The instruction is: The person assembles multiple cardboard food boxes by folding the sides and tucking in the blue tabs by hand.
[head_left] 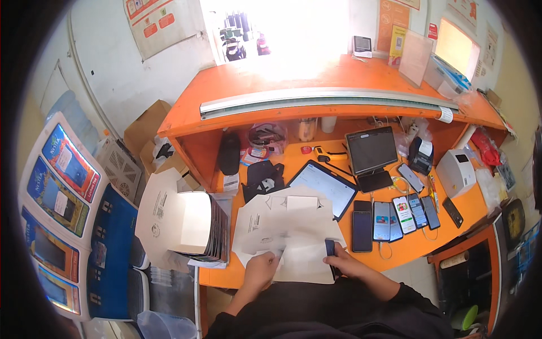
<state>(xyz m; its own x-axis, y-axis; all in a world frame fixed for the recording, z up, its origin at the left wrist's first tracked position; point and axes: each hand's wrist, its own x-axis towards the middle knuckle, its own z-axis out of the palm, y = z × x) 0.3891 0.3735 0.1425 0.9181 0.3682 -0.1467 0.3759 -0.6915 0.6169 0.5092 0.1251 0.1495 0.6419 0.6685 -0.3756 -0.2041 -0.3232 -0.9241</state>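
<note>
A pale, creased cardboard blank (pixel 305 243) with printing on its left part lies at the desk's front edge, with a raised flap. Closed fingers of my left hand (pixel 261 271) grip its near left edge. My right hand (pixel 347 263) is wrapped round a dark blue, hand-sized tool (pixel 330 247) at the blank's right edge; the tool's lower part is hidden, and I cannot make out its kind. Left of the blank stands a stack of nested folded cardboard trays (pixel 195 220), the top one showing a pale inside and a large printed flap.
Behind the blank lies a tablet (pixel 324 183). Several phones (pixel 403 214) with cables lie to the right, near a dark monitor (pixel 372 150) and a white boxy device (pixel 456 172). A raised orange counter (pixel 271 79) with a metal rail spans the back. Blue-and-white printed packs (pixel 70 220) stand far left.
</note>
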